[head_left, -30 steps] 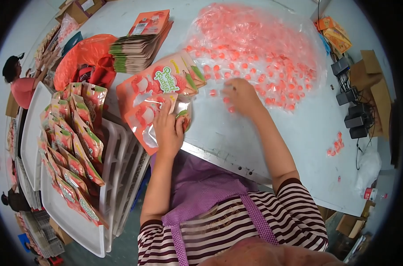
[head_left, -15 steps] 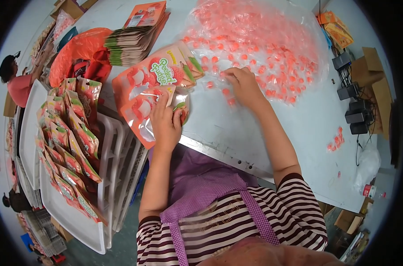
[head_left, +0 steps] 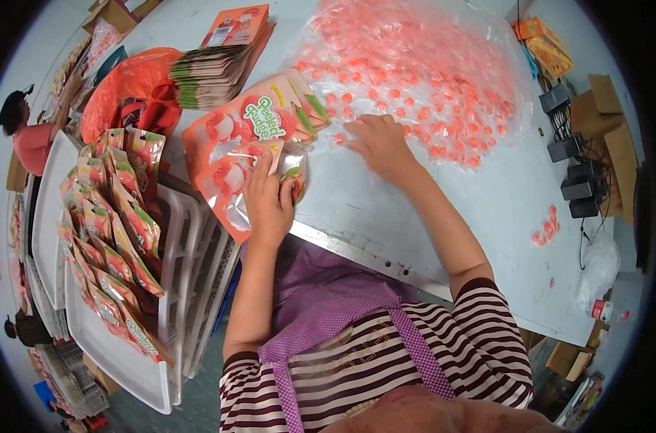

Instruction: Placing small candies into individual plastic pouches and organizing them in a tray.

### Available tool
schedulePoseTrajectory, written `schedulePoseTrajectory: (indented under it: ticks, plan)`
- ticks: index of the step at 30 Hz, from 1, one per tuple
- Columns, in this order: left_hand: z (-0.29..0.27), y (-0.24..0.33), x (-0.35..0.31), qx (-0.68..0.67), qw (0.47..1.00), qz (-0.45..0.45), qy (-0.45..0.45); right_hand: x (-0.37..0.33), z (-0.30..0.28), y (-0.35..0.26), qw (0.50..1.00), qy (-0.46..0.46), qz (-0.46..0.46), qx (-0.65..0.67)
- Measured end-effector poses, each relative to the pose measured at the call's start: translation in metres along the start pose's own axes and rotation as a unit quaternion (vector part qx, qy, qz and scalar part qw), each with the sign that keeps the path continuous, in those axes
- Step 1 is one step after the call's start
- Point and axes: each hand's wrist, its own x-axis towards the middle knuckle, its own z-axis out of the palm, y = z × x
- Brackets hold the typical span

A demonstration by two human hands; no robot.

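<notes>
My left hand (head_left: 268, 200) grips the mouth of a shiny orange-red candy pouch (head_left: 227, 177), its thumb on the near side and fingers across the front. Just beyond it lie more flat pouches (head_left: 288, 115) with green corners and a fruit picture, overlapping on the table. My right hand (head_left: 383, 150) is low over the tabletop, right of the pouches, fingers curled over small wrapped candies; pink shows at its fingertips, and the palm hides the rest. Past it spreads a large heap of pink candies (head_left: 443, 108) in clear wrappers, inside and spilling from a clear plastic bag.
A stack of flat pouches (head_left: 223, 61) stands at the far left beside a red plastic bag (head_left: 129, 90). Filled pouches (head_left: 115, 238) lean in rows on a white tray (head_left: 136, 375). Black adapters (head_left: 584, 184) with cables line the right edge. A person (head_left: 35, 133) works at far left.
My right hand has drawn slightly left and toward me, over the spot where two loose candies lay; they are now out of sight. My left hand and its pouch have hardly moved.
</notes>
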Motion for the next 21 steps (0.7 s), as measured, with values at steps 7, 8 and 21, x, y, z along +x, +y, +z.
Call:
schedulePoseTrajectory:
  ticks: [7, 8, 21]
  plan:
    - [-0.001, 0.002, -0.001, 0.0, 1.0, -0.005, -0.003, -0.029, 0.019, -0.03, 0.998, -0.009, -0.002, 0.065]
    - [-0.001, 0.002, -0.001, -0.001, 1.0, -0.004, -0.001, -0.028, 0.02, -0.031, 0.998, -0.01, -0.001, 0.065]
    - [-0.001, 0.0, 0.0, 0.004, 1.0, -0.003, -0.004, 0.049, 0.018, 0.021, 0.999, -0.021, -0.001, -0.038]
